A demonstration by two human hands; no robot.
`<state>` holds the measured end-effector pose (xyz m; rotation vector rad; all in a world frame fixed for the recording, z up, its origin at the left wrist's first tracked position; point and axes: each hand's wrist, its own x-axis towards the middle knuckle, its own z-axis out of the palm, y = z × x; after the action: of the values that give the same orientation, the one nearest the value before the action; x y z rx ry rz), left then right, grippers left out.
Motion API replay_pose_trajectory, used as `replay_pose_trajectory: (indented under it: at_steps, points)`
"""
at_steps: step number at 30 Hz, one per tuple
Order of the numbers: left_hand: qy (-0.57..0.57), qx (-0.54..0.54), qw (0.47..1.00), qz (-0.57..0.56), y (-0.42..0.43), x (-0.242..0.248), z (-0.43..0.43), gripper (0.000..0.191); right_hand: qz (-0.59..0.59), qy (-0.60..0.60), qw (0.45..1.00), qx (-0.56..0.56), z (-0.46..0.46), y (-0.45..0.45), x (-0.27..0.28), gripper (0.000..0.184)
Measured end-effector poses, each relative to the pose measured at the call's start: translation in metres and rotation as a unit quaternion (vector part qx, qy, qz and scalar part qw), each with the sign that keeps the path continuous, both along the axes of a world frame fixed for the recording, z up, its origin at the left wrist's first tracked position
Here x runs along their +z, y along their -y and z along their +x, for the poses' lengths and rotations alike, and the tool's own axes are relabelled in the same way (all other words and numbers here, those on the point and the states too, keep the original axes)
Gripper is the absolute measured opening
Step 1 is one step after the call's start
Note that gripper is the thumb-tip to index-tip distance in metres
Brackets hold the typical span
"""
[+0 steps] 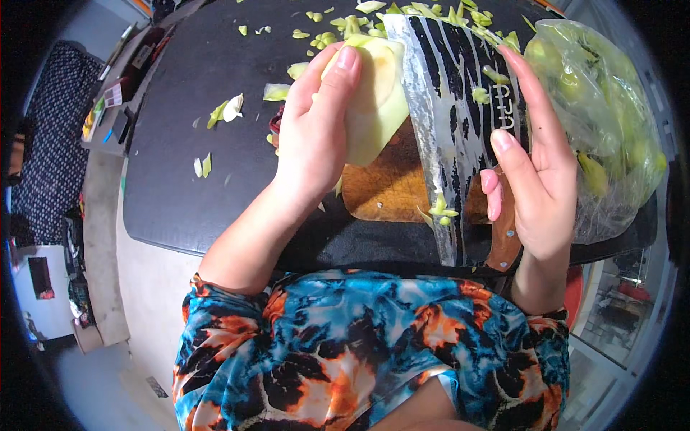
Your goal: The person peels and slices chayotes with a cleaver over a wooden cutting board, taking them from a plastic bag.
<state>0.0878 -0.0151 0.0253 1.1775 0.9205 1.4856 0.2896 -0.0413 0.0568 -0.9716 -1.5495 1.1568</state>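
My left hand (pixel 318 113) holds a thick, pale green peeled piece of fruit or vegetable (pixel 374 102), thumb on top, beside the blade's bright edge. A broad cleaver (pixel 458 108) with a black, wet-streaked blade and a riveted wooden handle (pixel 504 242) is in my right hand (pixel 544 161). The right index finger lies along the blade's back, the thumb is against its side, and other fingertips show near the handle. Small green scraps (pixel 443 210) cling to the blade. Beneath both lies a wooden cutting board (pixel 383 188), partly hidden by the blade and the piece.
The board rests on a black table (pixel 188 108). Green peelings (pixel 323 40) are scattered at the far side, with scraps (pixel 205 166) on the left. A clear plastic bag (pixel 609 129) of green pieces stands at the right. A red object (pixel 574 296) shows below the table's right edge.
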Motion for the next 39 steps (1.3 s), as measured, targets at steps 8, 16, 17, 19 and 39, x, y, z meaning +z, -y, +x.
replay_pose_trajectory:
  at_steps: [8,16,17,19,39]
  points:
    - [0.001,0.004,1.000,-0.019,-0.002,-0.007,0.001,0.031,0.004,0.018,1.000,-0.007,-0.003,0.000,-0.006,0.054]
    - [0.019,0.007,0.999,-0.032,0.003,-0.008,0.009,0.032,-0.016,-0.024,1.000,-0.001,-0.007,-0.002,-0.011,0.055]
    - [0.020,0.014,0.999,-0.030,0.003,-0.009,0.010,0.032,-0.016,-0.024,1.000,-0.001,-0.007,-0.002,-0.012,0.055]
    - [0.020,0.023,0.999,-0.028,0.003,-0.011,0.009,0.032,-0.022,-0.042,0.999,0.006,-0.010,-0.003,-0.014,0.055]
    - [0.024,0.038,0.999,-0.024,-0.001,-0.018,0.008,0.033,-0.063,-0.053,0.996,0.021,-0.014,-0.005,-0.012,0.054]
